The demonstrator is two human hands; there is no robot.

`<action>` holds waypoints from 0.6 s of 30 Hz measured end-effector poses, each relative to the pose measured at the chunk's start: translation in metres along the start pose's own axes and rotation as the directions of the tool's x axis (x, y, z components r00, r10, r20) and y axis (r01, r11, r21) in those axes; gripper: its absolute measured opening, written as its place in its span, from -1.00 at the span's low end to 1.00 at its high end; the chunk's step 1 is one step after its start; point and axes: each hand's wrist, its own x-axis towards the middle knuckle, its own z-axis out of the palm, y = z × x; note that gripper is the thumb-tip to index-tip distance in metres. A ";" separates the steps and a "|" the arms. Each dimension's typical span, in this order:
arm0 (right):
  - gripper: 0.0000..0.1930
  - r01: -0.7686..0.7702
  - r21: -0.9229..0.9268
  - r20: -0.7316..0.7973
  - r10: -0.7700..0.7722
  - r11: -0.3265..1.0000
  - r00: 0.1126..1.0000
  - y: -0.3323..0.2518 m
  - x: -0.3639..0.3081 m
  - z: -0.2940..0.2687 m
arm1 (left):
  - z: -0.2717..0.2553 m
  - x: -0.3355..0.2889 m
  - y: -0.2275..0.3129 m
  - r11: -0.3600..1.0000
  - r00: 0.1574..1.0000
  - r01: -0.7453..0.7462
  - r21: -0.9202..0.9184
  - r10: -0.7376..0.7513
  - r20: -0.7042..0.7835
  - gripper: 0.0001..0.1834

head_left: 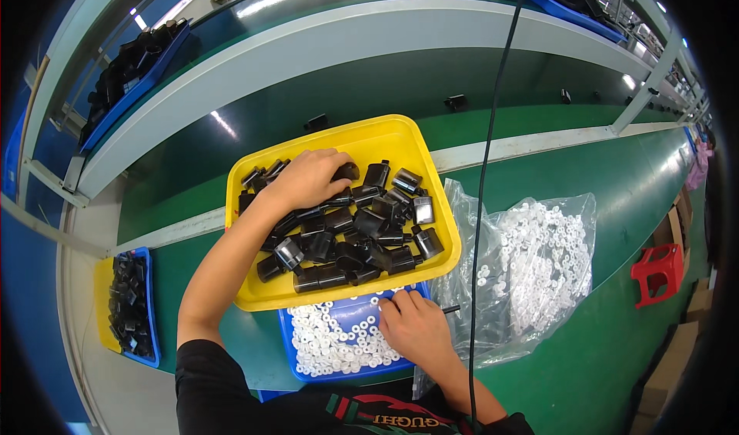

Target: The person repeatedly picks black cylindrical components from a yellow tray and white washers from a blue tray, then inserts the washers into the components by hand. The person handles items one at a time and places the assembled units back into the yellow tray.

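A yellow tray (443, 239) full of small glossy black bottles (369, 223) with short necks lies in front of me. My left hand (308, 179) reaches into its far left part, fingers curled round one black bottle (346, 173). Partly under the yellow tray's near edge sits a blue tray (350, 309) of small white rings (327, 342). Over its right side my right hand (416, 327) is closed, its fingertips down near the rings. A thin dark rod (452, 309) sticks out to the right from this hand; the rest of it is hidden.
Right of the trays lies a clear plastic bag (531, 273) of white rings. A black cable (493, 127) hangs down across the view. Bins of black parts stand at the left (131, 304) and far left (131, 81). A red stool (658, 273) is at the right.
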 end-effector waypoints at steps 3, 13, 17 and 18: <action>-0.79 -0.003 0.010 0.017 0.003 1.000 1.000 -0.002 0.002 -0.002 | -0.014 -0.021 0.018 0.996 0.987 -0.072 -0.056 0.062 -0.150 -0.67; -0.80 0.015 0.218 -0.082 0.003 0.976 0.997 -0.003 0.008 -0.012 | 0.000 -0.143 0.103 0.912 0.933 -0.049 -0.408 -0.104 -0.344 -0.57; -0.73 0.047 0.337 -0.085 -0.019 0.940 0.996 -0.009 0.014 -0.023 | 0.022 -0.176 0.115 0.815 0.900 0.007 -0.580 -0.257 -0.350 -0.56; -0.71 0.049 0.354 -0.072 -0.025 0.934 0.997 -0.013 0.016 -0.028 | 0.026 -0.181 0.116 0.801 0.898 0.001 -0.598 -0.263 -0.351 -0.57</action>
